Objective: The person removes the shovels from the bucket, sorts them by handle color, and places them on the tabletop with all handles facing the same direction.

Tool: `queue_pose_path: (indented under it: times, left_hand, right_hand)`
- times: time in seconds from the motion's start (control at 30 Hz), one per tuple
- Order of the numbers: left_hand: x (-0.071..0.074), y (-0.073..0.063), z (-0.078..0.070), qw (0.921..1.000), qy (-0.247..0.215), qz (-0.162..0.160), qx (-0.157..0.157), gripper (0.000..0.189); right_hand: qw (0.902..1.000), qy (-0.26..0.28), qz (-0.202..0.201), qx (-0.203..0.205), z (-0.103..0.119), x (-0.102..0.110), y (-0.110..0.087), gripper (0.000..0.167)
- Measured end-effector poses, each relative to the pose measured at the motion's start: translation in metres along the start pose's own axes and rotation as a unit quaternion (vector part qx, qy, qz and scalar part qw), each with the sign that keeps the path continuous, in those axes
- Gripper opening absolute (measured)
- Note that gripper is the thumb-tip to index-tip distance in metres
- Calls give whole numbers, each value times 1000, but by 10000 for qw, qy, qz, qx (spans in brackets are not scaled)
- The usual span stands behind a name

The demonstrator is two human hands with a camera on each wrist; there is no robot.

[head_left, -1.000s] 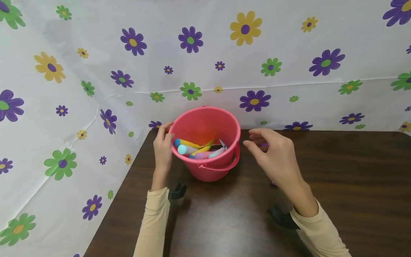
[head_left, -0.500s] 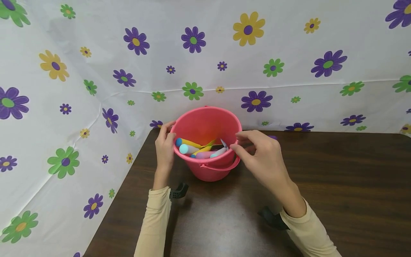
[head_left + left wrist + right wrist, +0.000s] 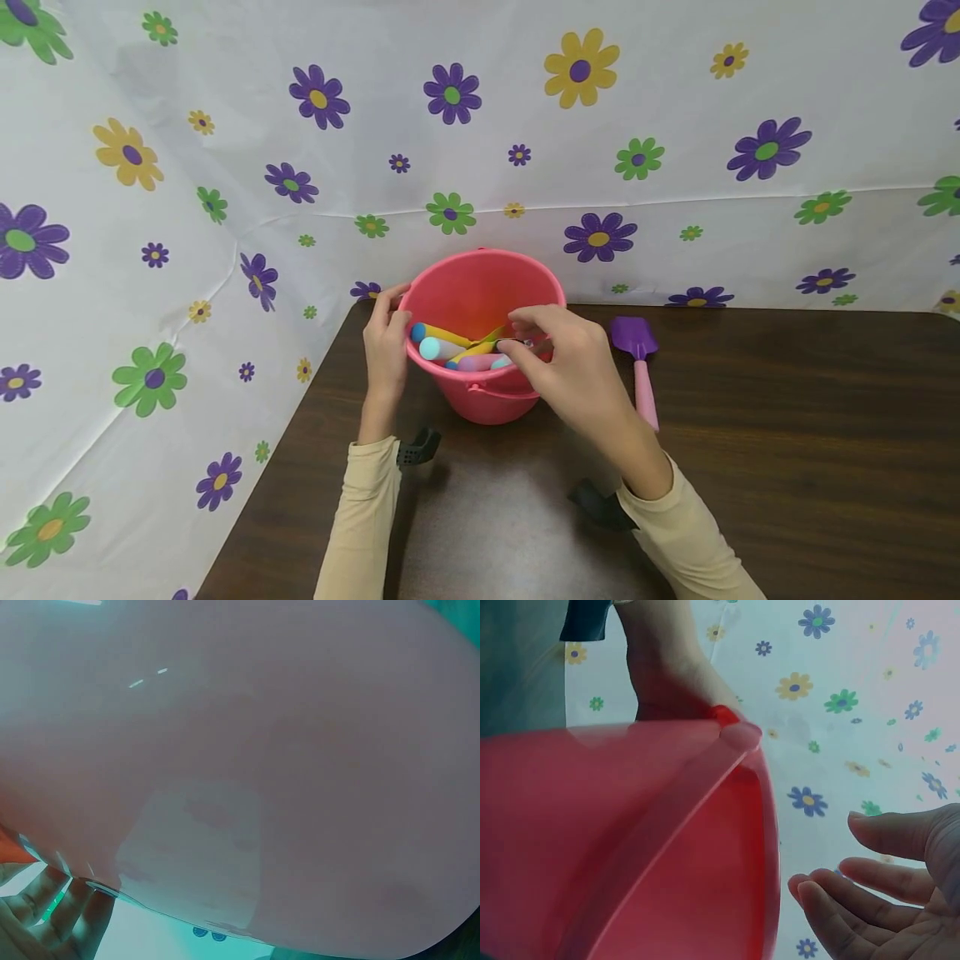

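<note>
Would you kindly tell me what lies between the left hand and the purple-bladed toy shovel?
In the head view, the pink bucket and the right hand lie between the left hand and the shovel.

From my remote seat I look down into a screened-off corner; whether it belongs to a home or a studio, I can't tell. A dark wood-grain tabletop [image 3: 787, 417] meets a white sheet [image 3: 480, 187] printed with purple, yellow and green flowers [image 3: 598, 238]. It spans the back and left, its long creases [image 3: 660, 202] suggesting a hung covering.
</note>
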State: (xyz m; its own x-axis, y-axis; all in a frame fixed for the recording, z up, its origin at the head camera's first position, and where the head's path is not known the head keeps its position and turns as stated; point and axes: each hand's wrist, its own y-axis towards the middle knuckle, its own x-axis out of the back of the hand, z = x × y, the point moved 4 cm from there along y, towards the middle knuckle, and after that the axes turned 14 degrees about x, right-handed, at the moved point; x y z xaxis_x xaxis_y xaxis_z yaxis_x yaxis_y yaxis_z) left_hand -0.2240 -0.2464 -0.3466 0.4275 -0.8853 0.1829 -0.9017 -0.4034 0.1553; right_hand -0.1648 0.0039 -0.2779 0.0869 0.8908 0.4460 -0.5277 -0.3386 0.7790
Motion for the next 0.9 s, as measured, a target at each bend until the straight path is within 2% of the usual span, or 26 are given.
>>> queue_pose_path:
  times: [0.37,0.63,0.9]
  left_hand:
    - [-1,0,0,10000,-34,24,-14,44]
    - [-1,1,1,10000,-9,-12,-11,44]
    - [-2,1,1,10000,2,-5,3,43]
  right_hand:
    - [9989,417,234,23,3,-23,9,31]
    - [9985,345,416,69,4,-35,14,38]
    - [9977,376,556,58,1,-49,17,35]
